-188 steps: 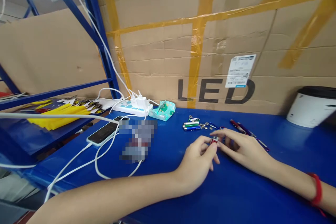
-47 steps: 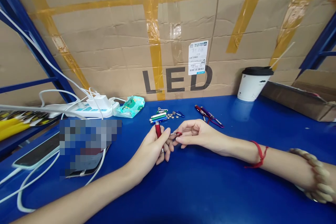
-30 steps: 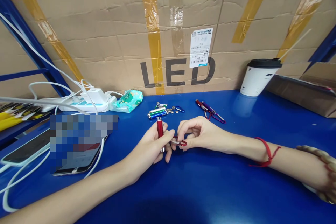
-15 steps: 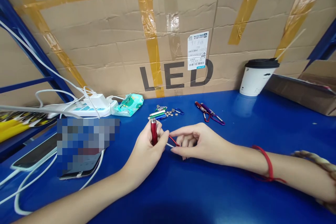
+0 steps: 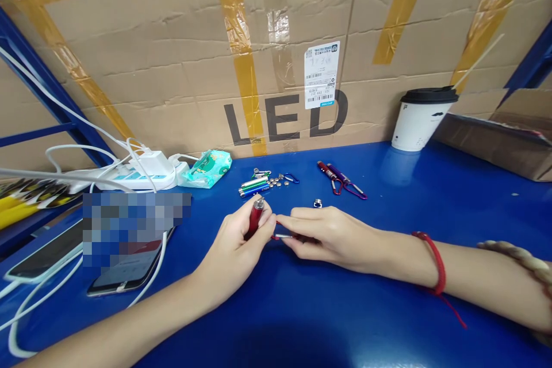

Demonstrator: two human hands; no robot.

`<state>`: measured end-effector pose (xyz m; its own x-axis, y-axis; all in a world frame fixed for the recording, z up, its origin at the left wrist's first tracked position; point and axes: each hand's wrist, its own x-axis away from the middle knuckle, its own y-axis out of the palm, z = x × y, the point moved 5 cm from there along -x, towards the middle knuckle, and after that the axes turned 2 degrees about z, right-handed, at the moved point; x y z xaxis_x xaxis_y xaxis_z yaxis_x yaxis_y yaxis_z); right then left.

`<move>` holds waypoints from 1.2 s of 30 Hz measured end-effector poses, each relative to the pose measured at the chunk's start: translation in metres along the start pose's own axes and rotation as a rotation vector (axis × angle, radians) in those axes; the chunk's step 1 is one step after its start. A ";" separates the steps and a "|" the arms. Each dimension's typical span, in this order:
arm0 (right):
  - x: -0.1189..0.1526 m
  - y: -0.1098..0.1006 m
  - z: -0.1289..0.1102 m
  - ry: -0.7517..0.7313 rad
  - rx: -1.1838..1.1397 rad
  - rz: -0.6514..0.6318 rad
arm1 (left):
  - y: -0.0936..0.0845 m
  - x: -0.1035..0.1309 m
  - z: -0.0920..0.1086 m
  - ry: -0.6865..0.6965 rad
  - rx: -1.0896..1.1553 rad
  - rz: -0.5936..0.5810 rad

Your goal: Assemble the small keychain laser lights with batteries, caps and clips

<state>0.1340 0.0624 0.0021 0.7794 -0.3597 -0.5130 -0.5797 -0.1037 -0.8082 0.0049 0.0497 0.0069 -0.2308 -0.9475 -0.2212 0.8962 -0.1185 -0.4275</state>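
Left hand: grip closed round red tube, tilted toward one o'clock. Right hand, at its three o'clock: grip pinching clip.

From my head, the one camera looks forward and down, close over the blue table, toward the cardboard behind it.

Red tube, red clip, blue tabletop, white cup, black lid, brown cardboard.
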 end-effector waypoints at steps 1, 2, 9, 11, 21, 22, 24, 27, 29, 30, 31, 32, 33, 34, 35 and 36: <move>0.000 0.000 0.001 0.006 -0.017 0.000 | 0.000 0.000 -0.001 -0.005 0.010 -0.004; 0.000 0.001 0.002 0.011 -0.032 0.001 | 0.001 0.000 -0.001 -0.009 0.024 -0.009; -0.002 -0.002 0.004 0.017 0.011 0.077 | 0.006 -0.001 -0.005 -0.068 0.133 -0.026; -0.002 -0.004 0.005 0.014 0.001 0.104 | 0.005 -0.001 -0.005 -0.093 0.162 -0.013; 0.000 -0.026 0.002 0.111 0.008 0.472 | 0.012 0.008 0.001 -0.040 -0.081 -0.188; 0.001 -0.025 0.002 0.105 0.008 0.469 | 0.013 0.009 0.001 -0.039 -0.109 -0.197; 0.002 -0.023 0.001 0.095 0.010 0.449 | 0.014 0.009 0.001 -0.034 -0.127 -0.196; 0.004 -0.019 0.000 0.072 0.005 0.405 | 0.014 0.008 -0.001 -0.032 -0.125 -0.175; 0.004 -0.017 -0.002 0.052 -0.003 0.391 | 0.014 0.008 -0.002 -0.038 -0.123 -0.158; 0.004 -0.017 -0.003 0.044 -0.006 0.388 | 0.013 0.008 -0.003 -0.038 -0.117 -0.149; 0.004 -0.017 -0.003 0.038 -0.007 0.391 | 0.013 0.008 -0.003 -0.037 -0.112 -0.143; 0.004 -0.017 -0.004 0.034 -0.007 0.395 | 0.014 0.008 -0.003 -0.039 -0.109 -0.147; 0.004 -0.017 -0.004 0.032 -0.007 0.399 | 0.014 0.009 -0.003 -0.044 -0.111 -0.155; 0.003 -0.018 -0.004 0.033 -0.006 0.400 | 0.014 0.009 -0.002 -0.052 -0.117 -0.165; 0.003 -0.018 -0.004 0.039 -0.004 0.398 | 0.014 0.009 -0.002 -0.059 -0.123 -0.171; 0.003 -0.018 -0.003 0.050 -0.001 0.397 | 0.014 0.010 -0.002 -0.064 -0.128 -0.169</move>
<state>0.1457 0.0605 0.0159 0.4821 -0.4167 -0.7707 -0.8338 0.0519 -0.5496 0.0148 0.0394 -0.0026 -0.3459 -0.9346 -0.0824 0.7905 -0.2430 -0.5622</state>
